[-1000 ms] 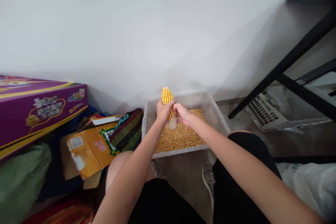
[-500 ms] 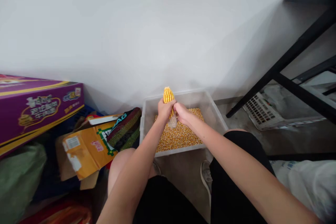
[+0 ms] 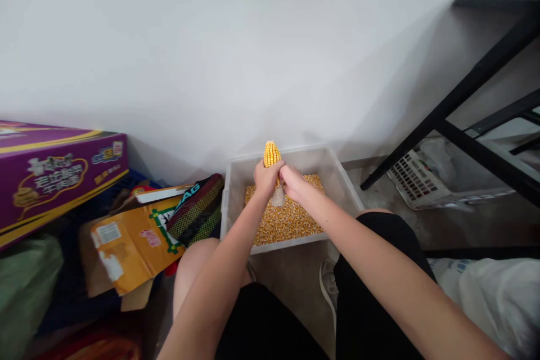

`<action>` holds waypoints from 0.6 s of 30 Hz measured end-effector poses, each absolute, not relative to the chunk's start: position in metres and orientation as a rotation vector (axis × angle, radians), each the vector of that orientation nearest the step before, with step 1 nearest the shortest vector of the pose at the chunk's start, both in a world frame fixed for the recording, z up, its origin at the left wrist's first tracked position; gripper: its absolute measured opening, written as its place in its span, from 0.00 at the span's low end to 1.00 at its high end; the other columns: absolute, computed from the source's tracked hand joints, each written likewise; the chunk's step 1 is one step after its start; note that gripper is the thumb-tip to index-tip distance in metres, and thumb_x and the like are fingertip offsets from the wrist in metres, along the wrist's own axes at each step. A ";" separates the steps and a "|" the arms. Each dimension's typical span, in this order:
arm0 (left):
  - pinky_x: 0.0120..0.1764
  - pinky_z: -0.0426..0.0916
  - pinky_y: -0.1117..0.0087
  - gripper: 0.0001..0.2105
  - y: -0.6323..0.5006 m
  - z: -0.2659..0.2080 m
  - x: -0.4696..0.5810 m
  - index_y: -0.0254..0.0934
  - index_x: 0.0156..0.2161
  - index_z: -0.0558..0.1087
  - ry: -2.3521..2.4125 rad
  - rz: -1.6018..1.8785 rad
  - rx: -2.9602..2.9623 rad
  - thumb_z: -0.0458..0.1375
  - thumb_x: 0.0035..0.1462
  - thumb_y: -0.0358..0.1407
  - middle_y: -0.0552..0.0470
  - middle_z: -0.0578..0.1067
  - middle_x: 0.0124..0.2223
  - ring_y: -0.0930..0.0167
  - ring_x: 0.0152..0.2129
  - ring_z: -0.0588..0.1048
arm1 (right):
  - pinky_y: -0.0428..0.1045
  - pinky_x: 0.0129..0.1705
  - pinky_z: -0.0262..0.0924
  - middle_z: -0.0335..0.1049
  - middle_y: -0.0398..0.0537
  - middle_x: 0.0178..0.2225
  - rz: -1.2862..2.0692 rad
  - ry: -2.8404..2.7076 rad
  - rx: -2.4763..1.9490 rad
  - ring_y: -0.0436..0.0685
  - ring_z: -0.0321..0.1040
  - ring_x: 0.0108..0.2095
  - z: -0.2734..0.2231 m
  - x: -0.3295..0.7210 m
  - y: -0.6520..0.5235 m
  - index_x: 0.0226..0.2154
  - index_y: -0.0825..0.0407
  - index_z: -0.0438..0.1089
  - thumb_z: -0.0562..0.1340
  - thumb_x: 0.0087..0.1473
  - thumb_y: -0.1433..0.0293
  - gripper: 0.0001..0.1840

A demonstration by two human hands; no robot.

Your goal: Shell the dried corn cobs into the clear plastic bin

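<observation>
An ear of dried corn (image 3: 271, 153) points up and away over a translucent plastic bin (image 3: 346, 180). Its top is covered in yellow kernels, while the lower end shows bare, pale cob. My left hand (image 3: 266, 178) is closed around its middle. Pressed against its right side, my right hand (image 3: 292, 182) has its fingers curled in and touches the left hand. Those fingertips are mostly hidden. Loose corn kernels (image 3: 287, 224) cover the bottom of the bin beneath both hands.
To the left are a purple printed box (image 3: 63, 174), a flattened orange carton (image 3: 129, 242) and a mesh-covered bag (image 3: 198, 208). On the right stand a black metal frame (image 3: 455, 95) and a white slatted basket (image 3: 415, 180). A white sack (image 3: 493, 292) lies lower right.
Both hands keep their grip on the ear of corn, with barely any shift. The surroundings have slid slightly left as the camera turned.
</observation>
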State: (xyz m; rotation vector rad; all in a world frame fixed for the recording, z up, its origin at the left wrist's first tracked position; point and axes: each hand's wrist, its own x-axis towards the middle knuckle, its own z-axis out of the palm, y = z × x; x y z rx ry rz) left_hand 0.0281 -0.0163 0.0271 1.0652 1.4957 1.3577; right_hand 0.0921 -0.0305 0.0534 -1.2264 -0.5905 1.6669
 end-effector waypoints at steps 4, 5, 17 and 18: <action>0.23 0.57 0.76 0.12 -0.011 0.023 0.030 0.34 0.26 0.72 1.561 1.372 1.157 0.65 0.36 0.41 0.55 0.67 0.24 0.75 0.21 0.64 | 0.45 0.26 0.59 0.60 0.41 0.18 1.567 -0.600 -1.259 0.51 0.60 0.23 0.047 0.090 -0.031 0.24 0.52 0.62 0.52 0.46 0.77 0.06; 0.22 0.57 0.76 0.12 -0.010 0.023 0.030 0.34 0.26 0.72 1.551 1.379 1.146 0.65 0.36 0.40 0.55 0.67 0.24 0.75 0.20 0.64 | 0.45 0.25 0.58 0.58 0.40 0.17 1.578 -0.594 -1.256 0.51 0.59 0.22 0.048 0.091 -0.031 0.23 0.52 0.61 0.52 0.45 0.77 0.06; 0.21 0.60 0.74 0.13 -0.006 0.041 0.030 0.33 0.29 0.70 1.421 1.305 0.836 0.65 0.35 0.37 0.53 0.69 0.24 0.74 0.19 0.67 | 0.45 0.21 0.50 0.51 0.39 0.16 1.669 -0.680 -1.296 0.50 0.52 0.20 0.060 0.104 -0.032 0.20 0.51 0.55 0.53 0.41 0.76 0.05; 0.21 0.60 0.74 0.13 -0.006 0.041 0.031 0.33 0.29 0.70 1.413 1.306 0.835 0.64 0.35 0.37 0.53 0.69 0.24 0.75 0.19 0.67 | 0.45 0.21 0.50 0.50 0.39 0.16 1.658 -0.731 -1.299 0.50 0.52 0.20 0.059 0.104 -0.032 0.20 0.51 0.55 0.53 0.41 0.76 0.05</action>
